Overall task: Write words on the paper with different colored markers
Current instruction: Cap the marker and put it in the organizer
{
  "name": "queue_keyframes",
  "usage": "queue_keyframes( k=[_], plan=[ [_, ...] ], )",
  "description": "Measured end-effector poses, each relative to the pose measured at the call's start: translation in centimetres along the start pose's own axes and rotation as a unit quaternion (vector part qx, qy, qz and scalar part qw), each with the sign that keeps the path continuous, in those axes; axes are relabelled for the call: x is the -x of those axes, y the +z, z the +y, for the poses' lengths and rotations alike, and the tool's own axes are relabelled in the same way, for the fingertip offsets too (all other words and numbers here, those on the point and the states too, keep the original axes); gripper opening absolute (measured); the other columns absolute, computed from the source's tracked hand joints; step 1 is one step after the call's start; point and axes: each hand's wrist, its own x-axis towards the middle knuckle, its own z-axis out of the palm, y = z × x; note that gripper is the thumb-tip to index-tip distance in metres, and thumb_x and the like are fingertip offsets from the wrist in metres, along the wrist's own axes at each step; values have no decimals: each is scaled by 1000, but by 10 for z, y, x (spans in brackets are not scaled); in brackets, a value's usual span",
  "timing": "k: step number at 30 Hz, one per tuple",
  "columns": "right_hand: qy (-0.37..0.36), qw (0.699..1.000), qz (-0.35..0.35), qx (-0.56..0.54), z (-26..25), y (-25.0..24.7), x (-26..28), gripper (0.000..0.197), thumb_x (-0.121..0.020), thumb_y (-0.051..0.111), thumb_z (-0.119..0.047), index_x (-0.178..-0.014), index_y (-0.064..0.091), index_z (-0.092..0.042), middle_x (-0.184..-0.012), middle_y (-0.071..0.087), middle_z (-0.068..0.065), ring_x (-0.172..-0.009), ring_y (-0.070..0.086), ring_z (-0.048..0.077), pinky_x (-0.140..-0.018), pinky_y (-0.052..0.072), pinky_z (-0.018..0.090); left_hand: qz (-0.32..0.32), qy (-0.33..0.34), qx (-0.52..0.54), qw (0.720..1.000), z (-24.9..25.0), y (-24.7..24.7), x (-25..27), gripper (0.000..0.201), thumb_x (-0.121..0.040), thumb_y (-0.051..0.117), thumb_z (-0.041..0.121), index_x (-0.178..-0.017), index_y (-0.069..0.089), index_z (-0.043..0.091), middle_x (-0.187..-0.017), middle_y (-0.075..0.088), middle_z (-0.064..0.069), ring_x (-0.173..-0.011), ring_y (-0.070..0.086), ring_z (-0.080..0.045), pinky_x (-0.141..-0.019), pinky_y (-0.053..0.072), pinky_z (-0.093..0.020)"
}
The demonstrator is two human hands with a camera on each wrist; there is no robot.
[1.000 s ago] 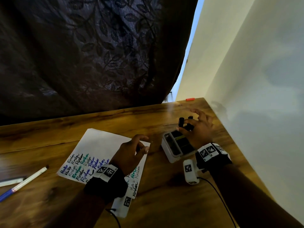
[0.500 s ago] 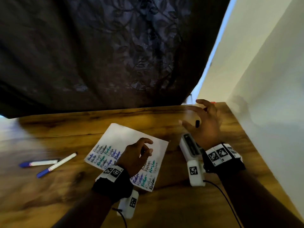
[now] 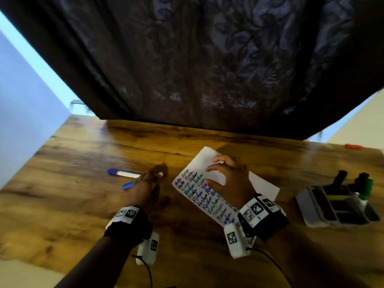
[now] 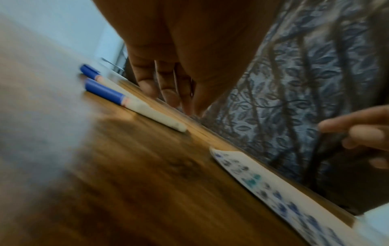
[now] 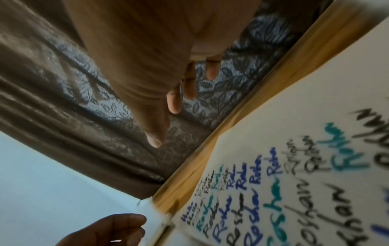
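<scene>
A white paper (image 3: 261, 183) with rows of blue, green and black words lies on the wooden table (image 3: 83, 204). My right hand (image 3: 216, 173) hovers over the paper with spread, relaxed fingers and holds nothing. In the right wrist view the fingers (image 5: 174, 101) point straight out above the paper (image 5: 294, 116). Two blue-capped white markers (image 3: 122, 173) (image 3: 128, 185) lie left of the paper. My left hand (image 3: 151, 177) reaches over them with straight fingers. In the left wrist view its fingertips (image 4: 168, 94) hang just beside the markers (image 4: 118, 96) and grip neither.
An open marker case (image 3: 305, 206) with dark and green markers standing in it sits at the right. A small red object (image 3: 353, 146) lies at the far right edge. A dark patterned curtain (image 3: 207, 59) hangs behind the table. A pale wall borders the left.
My right hand has left the marker case and come over the paper. My left hand has come off the paper and reached left to the blue markers. The view has swung left.
</scene>
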Motion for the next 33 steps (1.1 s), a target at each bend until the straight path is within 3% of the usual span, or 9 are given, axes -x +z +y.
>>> queue_keyframes(
  k=[3, 7, 12, 16, 19, 22, 26, 29, 33],
  plan=[
    [7, 1000, -28, -2, -11, 17, -7, 22, -81, 69, -49, -101, 66, -40, -123, 50, -17, -120, 44, 14, -94, 35, 39, 57, -45, -98, 993, -30, -18, -3, 45, -83, 64, 13, -127, 57, 23, -126, 56, -8, -112, 54, -33, -93, 49, -47],
    [24, 998, -54, 5, -11, 28, -9, 21, -84, 67, -46, -103, 67, -38, -123, 51, -16, -118, 43, 12, -93, 33, 37, 69, -76, -125, 987, -49, -27, -5, 33, -83, 70, 22, -115, 65, 26, -121, 57, -11, -111, 47, -37, -91, 45, -46],
    [77, 990, -112, 34, 4, 33, -3, 22, -85, 66, -42, -106, 65, -37, -127, 51, -15, -122, 43, 15, -97, 33, 38, 53, -69, -161, 983, -55, -27, -6, 39, -83, 68, 21, -121, 64, 29, -129, 55, -11, -113, 45, -37, -94, 43, -45],
    [126, 977, -164, 56, 18, 36, 8, 34, -84, 67, -42, -117, 62, -36, -137, 46, -12, -129, 38, 18, -102, 34, 40, 40, -77, -158, 984, -52, -24, -4, 40, -89, 61, 24, -129, 59, 19, -131, 55, -15, -119, 46, -37, -89, 46, -37],
    [135, 971, -179, 77, 22, 36, 18, 44, -84, 66, -44, -126, 57, -36, -145, 39, -14, -133, 33, 17, -105, 34, 41, 20, -68, -166, 984, -43, -21, -2, 35, -92, 56, 27, -127, 58, 21, -128, 56, -9, -117, 44, -32, -93, 43, -43],
    [129, 971, -183, 86, 21, 34, 29, 46, -84, 64, -45, -128, 55, -37, -147, 36, -15, -133, 33, 17, -105, 34, 41, 11, -37, -122, 992, -19, -18, 1, 30, -93, 56, 17, -123, 59, 14, -124, 57, -11, -114, 50, -35, -93, 41, -42],
    [124, 970, -194, 81, 23, 29, 43, 46, -84, 63, -47, -128, 54, -37, -145, 37, -15, -132, 34, 16, -105, 34, 41, -23, 26, -56, 998, 4, -7, 3, 25, -89, 62, 18, -113, 57, 23, -113, 53, -1, -92, 60, -19, -80, 52, -34],
    [126, 976, -170, 53, 25, 24, 49, 50, -83, 64, -53, -129, 51, -38, -137, 44, -15, -126, 38, 15, -104, 36, 39, -62, 51, -15, 997, 27, 6, 7, 20, -93, 56, 18, -112, 54, 26, -103, 59, 6, -85, 59, -10, -74, 50, -27],
    [158, 964, -134, -168, 13, 8, 49, 63, -73, 70, -63, -127, 49, -40, -106, 60, -19, -97, 57, 7, -84, 53, 29, -118, 130, 23, 984, 60, 23, 24, 15, -100, 46, 22, -107, 51, 34, -89, 60, 14, -81, 57, 1, -71, 44, -19]
  ],
)
